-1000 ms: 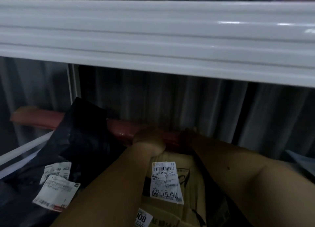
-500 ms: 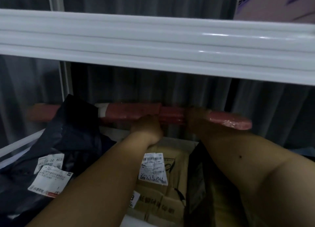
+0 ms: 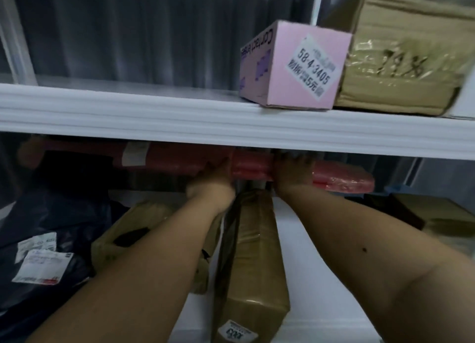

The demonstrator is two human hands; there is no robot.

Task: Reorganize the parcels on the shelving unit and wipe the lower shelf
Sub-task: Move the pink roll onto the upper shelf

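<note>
A long red wrapped roll parcel [image 3: 252, 167] lies level just under the upper white shelf beam [image 3: 180, 126], raised above the lower shelf [image 3: 295, 239]. My left hand [image 3: 213, 180] grips it near the middle from below. My right hand [image 3: 293, 174] is closed around it further right. Under my arms a tall brown taped box [image 3: 252, 260] stands on its side. A second brown box [image 3: 144, 227] lies to its left, partly hidden by my left forearm.
A dark plastic mailer bag [image 3: 51, 227] with white labels fills the lower left. On the upper shelf stand a pink box [image 3: 290, 64] and a brown taped carton [image 3: 403, 59]. More brown boxes [image 3: 437, 214] sit at the lower right. Grey curtain hangs behind.
Both hands have lifted the red roll from the back of the lower shelf up to just under the upper beam. The view has tilted up, showing the upper shelf's boxes.
</note>
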